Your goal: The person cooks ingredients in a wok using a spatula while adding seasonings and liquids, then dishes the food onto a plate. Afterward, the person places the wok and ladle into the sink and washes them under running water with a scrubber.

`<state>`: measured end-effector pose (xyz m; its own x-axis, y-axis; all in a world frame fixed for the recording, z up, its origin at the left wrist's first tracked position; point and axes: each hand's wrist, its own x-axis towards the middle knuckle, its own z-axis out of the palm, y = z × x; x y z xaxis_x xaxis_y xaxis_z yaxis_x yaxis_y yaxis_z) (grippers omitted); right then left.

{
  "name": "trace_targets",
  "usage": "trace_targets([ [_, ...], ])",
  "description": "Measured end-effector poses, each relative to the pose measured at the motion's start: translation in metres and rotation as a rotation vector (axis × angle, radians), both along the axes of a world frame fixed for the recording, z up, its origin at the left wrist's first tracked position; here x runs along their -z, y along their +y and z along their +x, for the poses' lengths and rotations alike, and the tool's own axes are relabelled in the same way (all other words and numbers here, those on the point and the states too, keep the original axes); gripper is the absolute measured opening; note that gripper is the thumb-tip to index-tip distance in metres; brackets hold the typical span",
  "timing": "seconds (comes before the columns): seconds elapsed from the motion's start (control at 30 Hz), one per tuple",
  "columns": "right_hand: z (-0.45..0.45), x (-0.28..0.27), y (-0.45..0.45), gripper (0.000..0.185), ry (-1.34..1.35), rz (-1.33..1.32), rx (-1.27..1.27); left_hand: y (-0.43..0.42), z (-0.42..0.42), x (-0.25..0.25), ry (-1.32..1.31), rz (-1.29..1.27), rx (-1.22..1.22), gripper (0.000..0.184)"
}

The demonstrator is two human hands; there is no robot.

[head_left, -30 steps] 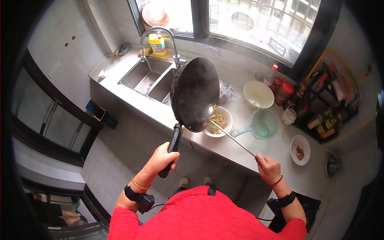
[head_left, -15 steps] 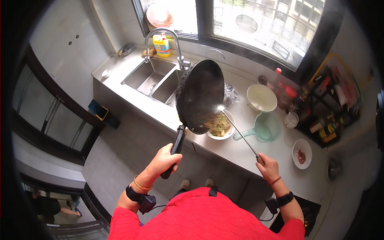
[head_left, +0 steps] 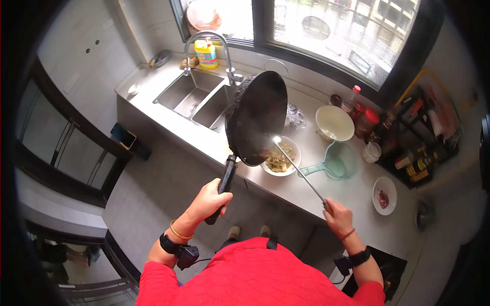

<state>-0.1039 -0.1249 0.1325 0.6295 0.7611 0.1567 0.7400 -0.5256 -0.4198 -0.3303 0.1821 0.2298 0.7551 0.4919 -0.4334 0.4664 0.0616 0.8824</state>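
My left hand (head_left: 210, 202) is wrapped round the handle of a black wok (head_left: 263, 115). The wok is tipped on its side above the counter, its dark inside facing right. Under its lower rim stands a white bowl (head_left: 294, 162) with cooked food (head_left: 278, 160), green and brown pieces. My right hand (head_left: 338, 216) grips a long-handled metal cooking utensil (head_left: 301, 173). Its small bright head is at the wok's lower right edge; glare hides the head's shape. The wok covers part of the bowl.
A double sink (head_left: 186, 94) with a tap lies left. Right of the bowl are a green plastic scoop (head_left: 341, 160), a pale bowl (head_left: 334, 124) and a white bowl with raw meat (head_left: 384, 196). Bottles and jars (head_left: 366, 122) stand near the window. A person's leg shows far lower left.
The utensil's head has shifted slightly left along the wok's edge, and my right hand has come a little left. The wok is slightly higher, still tipped.
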Motion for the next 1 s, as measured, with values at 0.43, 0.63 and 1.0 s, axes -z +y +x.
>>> trace_targets([
  [0.43,-0.002,-0.009,-0.023,0.033,-0.13,0.02,-0.074,0.005,-0.006,0.0,-0.002,-0.002,-0.017,0.018],
  [0.63,0.012,-0.002,-0.001,0.033,-0.047,0.125,-0.005,0.003,-0.008,-0.001,0.008,0.004,-0.013,0.017],
  [1.0,-0.001,-0.03,-0.038,0.032,0.005,0.079,-0.003,0.005,-0.016,0.0,0.001,0.001,-0.018,0.018],
])
